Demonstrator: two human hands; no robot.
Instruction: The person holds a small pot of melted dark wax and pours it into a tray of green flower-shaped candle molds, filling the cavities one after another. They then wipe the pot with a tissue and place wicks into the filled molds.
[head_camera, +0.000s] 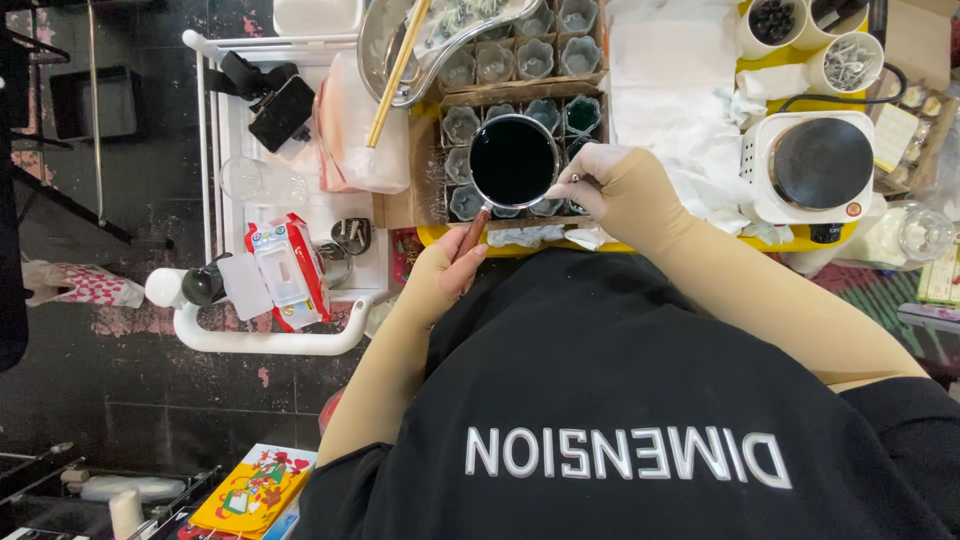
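White cart (268, 341), left of frame, 1 pc; carries 1 red wipes pack (288, 268) and 1 clear cup (252, 180). Yellow table (520, 246) ahead, under everything else. Wooden tray (520, 92) w/ glass jars (534, 58) in rows; approx. 12 visible, rest hidden. Hotplate (812, 165), 1 pc, white w/ dark round top, right of tray. White cups (846, 62), 3 pcs, behind hotplate. Steel bowl (385, 50), 1 pc, w/ 2 chopsticks (396, 75) laid across. Pan (513, 161), 1 pc, small, filled w/ dark liquid, held over tray jars. Left hand (448, 272) closed round pan handle. Right hand (618, 188) just beside pan rim, fingers pinched on sth thin; item too small to identify.
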